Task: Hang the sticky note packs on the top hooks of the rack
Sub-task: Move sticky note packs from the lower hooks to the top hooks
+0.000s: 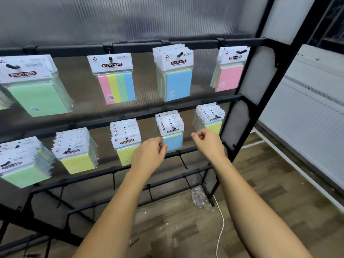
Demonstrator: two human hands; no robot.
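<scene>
A black metal rack (247, 101) is seen standing against a ribbed translucent wall (130, 17), with its right upright near a white radiator (307, 108). Two rails carry packs. On the top rail (141, 46) four hooks are loaded: a green pack (37, 97) at the left end, a four-colour striped pack (116, 86) next, a bunch fronted by a blue pack (178, 84), and a bunch fronted by a pink pack (229, 77) at the right end. On the middle rail (130, 114) five bunches are hung (each holds several packs, too overlapped to be counted): green (22, 175) at the left end, yellow (78, 162), yellow-green (126, 155), blue (173, 141), and yellow (214, 125) at the right end. The lower rails are bare, with black ties hanging from them.

Crumpled clear wrap (200, 199) and a white cable (220, 228) lie on the wooden floor beneath the right end.

The left hand (150, 153) is held with fingers curled, its fingertips at the blue bunch's lower edge; whether it is gripped cannot be told. The right hand (208, 141) is loosely curled beside it, and nothing is seen held in it.
</scene>
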